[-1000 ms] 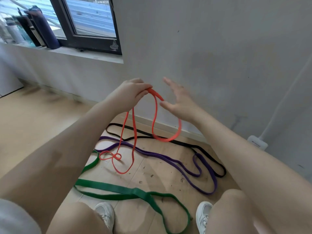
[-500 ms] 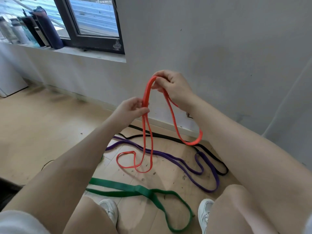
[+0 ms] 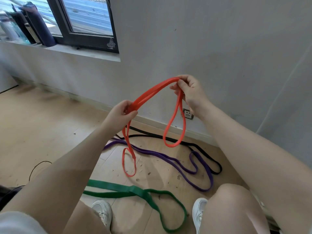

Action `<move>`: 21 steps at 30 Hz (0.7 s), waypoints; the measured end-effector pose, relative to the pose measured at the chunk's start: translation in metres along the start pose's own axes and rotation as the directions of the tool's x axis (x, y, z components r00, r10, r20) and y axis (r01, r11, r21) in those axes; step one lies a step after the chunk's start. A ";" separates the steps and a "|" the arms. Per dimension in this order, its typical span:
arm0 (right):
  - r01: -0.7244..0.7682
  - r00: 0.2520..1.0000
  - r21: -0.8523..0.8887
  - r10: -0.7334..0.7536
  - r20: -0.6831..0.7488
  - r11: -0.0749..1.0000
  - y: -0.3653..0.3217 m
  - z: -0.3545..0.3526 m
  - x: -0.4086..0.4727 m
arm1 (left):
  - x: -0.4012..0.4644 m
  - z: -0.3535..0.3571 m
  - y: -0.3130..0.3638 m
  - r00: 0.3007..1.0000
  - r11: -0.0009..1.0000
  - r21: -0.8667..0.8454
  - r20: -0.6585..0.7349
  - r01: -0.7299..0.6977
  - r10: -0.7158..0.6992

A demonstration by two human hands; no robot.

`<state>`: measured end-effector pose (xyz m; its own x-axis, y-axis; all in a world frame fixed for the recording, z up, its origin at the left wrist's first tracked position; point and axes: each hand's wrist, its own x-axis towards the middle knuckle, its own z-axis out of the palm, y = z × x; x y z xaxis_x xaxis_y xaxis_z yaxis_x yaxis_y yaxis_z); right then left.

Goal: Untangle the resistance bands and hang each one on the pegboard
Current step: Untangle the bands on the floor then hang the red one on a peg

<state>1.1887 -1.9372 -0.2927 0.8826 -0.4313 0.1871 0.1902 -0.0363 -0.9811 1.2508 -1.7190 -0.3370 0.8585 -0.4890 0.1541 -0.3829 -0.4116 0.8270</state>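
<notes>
1. Holding the thin orange-red rubber resistance band (image 3: 148, 94) up in the air w/ both hands. Left hand (image 3: 120, 114) has its grip pinched round a bunch of strands, right hand (image 3: 190, 92) higher up, fingers curled round the top of the loop.
2. Two loops dangle off it: a twisted one under the left hand, its bottom down at or just above the wooden floor (image 3: 42, 124), and a shorter one under the right hand, clear of the floor.
3. Risk imo: that twist in the lower loop could cinch tighter if the hands pull apart too fast.
4. Other risk: the low loop hangs near the long purple rubber band (image 3: 168, 157), so it might drag or snag it on the way up.
5. Flat black rubber band (image 3: 202, 147) runs along the skirting, wide green rubber band (image 3: 135, 191) lies right by the white shoes (image 3: 103, 211), so easy to trip on when getting up.
6. Room: grey wall (image 3: 202, 39) is close ahead, open floor to the left. No pegboard in view, can't tell where it is.
</notes>
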 end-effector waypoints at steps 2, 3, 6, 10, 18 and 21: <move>-0.016 0.999 0.021 0.017 -0.033 1.000 0.002 -0.002 0.001 | 0.004 -0.007 0.006 1.000 1.000 -0.024 -0.009 -0.006 0.006; -0.023 0.999 0.036 0.025 -0.045 0.999 0.003 -0.003 0.001 | 0.006 -0.009 0.009 1.000 0.999 -0.052 -0.011 -0.003 0.003; -0.032 0.997 0.091 0.038 -0.063 0.995 0.003 -0.005 0.003 | 0.009 -0.011 0.015 1.000 0.995 -0.098 -0.012 0.017 -0.018; -0.061 0.990 0.175 0.082 -0.117 0.983 0.006 -0.006 0.007 | 0.011 -0.002 0.024 0.995 0.993 -0.102 0.088 0.058 -0.049; -0.119 0.973 -0.095 0.096 -0.211 0.988 0.032 -0.025 0.006 | 0.025 -0.012 0.030 0.997 0.998 0.008 -0.048 -0.067 0.067; -0.179 0.983 -0.449 0.138 -0.124 0.875 0.046 -0.032 -0.003 | 0.035 -0.016 0.055 0.966 0.966 0.128 -0.098 -0.227 0.240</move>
<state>1.1814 -1.9665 -0.3396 0.8404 -0.5402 0.0427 -0.1844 -0.3593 -0.9148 1.2650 -1.7465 -0.2770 0.7708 -0.4958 0.4001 -0.6079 -0.3846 0.6946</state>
